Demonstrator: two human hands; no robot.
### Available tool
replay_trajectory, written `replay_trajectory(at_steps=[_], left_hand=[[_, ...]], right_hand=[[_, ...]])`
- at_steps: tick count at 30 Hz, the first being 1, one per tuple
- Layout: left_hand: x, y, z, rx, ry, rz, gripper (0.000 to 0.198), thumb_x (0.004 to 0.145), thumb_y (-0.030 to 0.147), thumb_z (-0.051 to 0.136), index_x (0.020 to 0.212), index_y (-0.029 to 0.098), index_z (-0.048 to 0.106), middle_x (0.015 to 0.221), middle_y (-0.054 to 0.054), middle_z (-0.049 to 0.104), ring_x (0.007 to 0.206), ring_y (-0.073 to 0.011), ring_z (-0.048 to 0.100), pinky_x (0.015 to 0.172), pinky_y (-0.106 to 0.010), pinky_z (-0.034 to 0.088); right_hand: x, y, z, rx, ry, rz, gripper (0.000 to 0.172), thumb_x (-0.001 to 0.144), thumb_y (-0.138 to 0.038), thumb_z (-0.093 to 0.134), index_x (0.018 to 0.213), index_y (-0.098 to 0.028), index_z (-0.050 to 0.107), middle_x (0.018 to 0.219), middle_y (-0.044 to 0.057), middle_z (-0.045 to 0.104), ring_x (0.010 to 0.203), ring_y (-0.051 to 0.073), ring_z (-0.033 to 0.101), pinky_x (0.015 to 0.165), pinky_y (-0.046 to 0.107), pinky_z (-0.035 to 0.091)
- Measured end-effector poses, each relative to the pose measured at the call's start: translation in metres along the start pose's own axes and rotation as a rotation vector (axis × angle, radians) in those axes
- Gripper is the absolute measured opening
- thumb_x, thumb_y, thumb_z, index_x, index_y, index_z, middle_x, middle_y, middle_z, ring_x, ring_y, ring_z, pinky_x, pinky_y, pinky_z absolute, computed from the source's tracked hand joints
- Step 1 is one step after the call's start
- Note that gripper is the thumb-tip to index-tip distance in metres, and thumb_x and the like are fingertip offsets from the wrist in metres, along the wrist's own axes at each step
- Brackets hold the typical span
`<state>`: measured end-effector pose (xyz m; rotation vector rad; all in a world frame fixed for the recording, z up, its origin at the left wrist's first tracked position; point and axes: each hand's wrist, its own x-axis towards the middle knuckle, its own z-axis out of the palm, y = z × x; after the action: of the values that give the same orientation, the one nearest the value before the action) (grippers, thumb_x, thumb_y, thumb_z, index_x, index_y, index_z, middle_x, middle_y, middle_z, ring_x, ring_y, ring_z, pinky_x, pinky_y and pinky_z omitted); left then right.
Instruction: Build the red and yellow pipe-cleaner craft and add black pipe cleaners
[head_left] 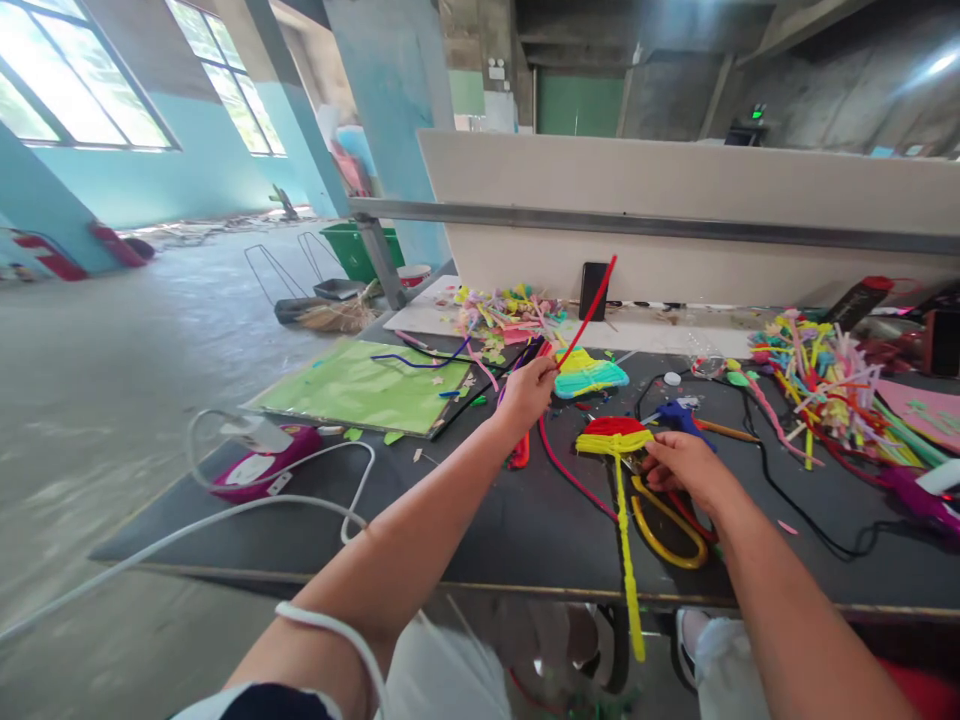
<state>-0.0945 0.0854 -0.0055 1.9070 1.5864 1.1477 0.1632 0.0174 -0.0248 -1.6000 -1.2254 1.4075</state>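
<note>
My left hand point(527, 392) pinches a long red pipe cleaner point(589, 312) that slants up to the right, its lower part trailing across the dark table point(480, 520). My right hand point(686, 466) is closed on the edge of a red and yellow woven pipe-cleaner piece point(613, 437) with a long yellow stem point(625, 545) hanging over the table's front edge. A yellow loop point(667, 525) lies under the right wrist. Just beyond the left hand lies a teal and yellow woven piece point(589, 374).
A green sheet point(367, 385) lies at the left, a magenta device point(259, 465) with a white cable near the corner. Piles of coloured pipe cleaners point(825, 385) sit right and at the back point(506, 310). A black phone point(592, 290) leans on the white partition.
</note>
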Motion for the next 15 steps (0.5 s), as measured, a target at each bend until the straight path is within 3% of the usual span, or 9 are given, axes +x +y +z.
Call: replay_trajectory(at_steps=[3,9,15], left_hand=[[0.002,-0.015,-0.006,-0.009,-0.124,-0.17,0.018,0.082,0.026,0.048,0.093,0.018,0.06,0.068,0.0,0.061,0.049,-0.01,0.054,0.049,-0.02,0.045],[0.013,-0.043,-0.042,-0.009,-0.172,-0.339,0.006,0.077,0.021,0.053,0.077,0.016,0.056,0.051,0.003,0.052,0.038,-0.0108,0.051,0.041,-0.021,0.042],[0.01,-0.05,-0.069,-0.147,-0.16,-0.352,0.011,0.082,0.028,0.052,0.085,0.017,0.054,0.067,0.0,0.061,0.045,-0.0069,0.054,0.044,-0.017,0.044]], right_hand=[[-0.001,-0.003,0.002,-0.024,0.007,-0.001,0.009,0.086,-0.018,0.051,0.078,-0.015,0.054,0.065,0.0,0.061,0.043,0.008,0.056,0.045,0.022,0.054],[-0.001,-0.005,0.003,-0.045,0.017,0.02,0.008,0.086,-0.019,0.05,0.08,-0.015,0.054,0.064,0.0,0.061,0.042,0.008,0.056,0.044,0.022,0.053],[0.001,-0.001,0.001,-0.028,0.041,0.035,0.006,0.085,-0.019,0.052,0.081,-0.016,0.054,0.064,0.0,0.062,0.042,0.008,0.056,0.045,0.023,0.054]])
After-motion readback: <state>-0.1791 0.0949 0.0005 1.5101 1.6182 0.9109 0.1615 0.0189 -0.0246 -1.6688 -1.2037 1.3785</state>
